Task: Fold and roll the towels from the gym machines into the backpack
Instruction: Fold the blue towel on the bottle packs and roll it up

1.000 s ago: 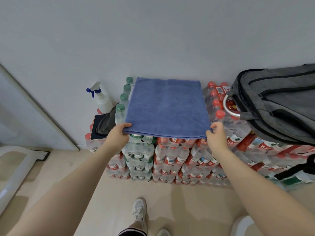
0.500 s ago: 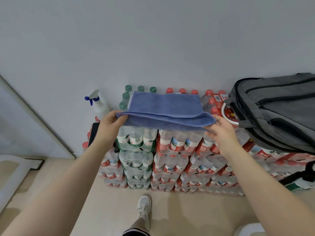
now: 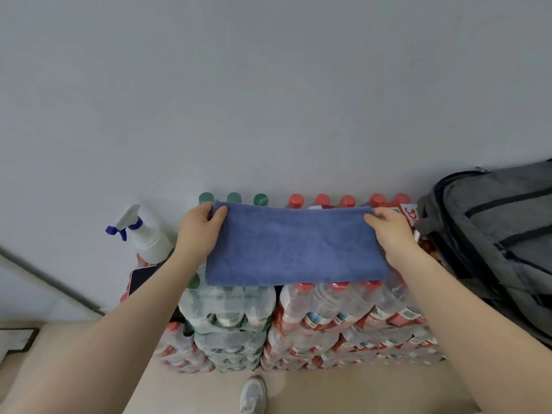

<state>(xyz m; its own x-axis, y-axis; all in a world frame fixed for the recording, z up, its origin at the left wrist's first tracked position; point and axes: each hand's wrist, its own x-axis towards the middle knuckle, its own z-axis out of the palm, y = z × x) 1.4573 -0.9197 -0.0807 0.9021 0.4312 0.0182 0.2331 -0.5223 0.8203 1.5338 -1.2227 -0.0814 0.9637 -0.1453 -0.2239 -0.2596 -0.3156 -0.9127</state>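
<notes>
Towel [image 3: 295, 246] lies flat, long axis left-right; hands pinch its far corners.

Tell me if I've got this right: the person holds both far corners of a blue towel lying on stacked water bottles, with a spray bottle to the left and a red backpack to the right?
Nearly. The head view shows the backpack is grey, not red. The rest holds: the left hand and right hand pinch the far corners of the blue towel on the stacked water bottles, with the spray bottle to the left.

Looks like a storeroom corner: shrink-wrapped bottle packs [image 3: 298, 321] stacked on the floor [image 3: 328, 392] against a bare wall [image 3: 268, 85], spray bottle [image 3: 143, 231] parked on top.
</notes>
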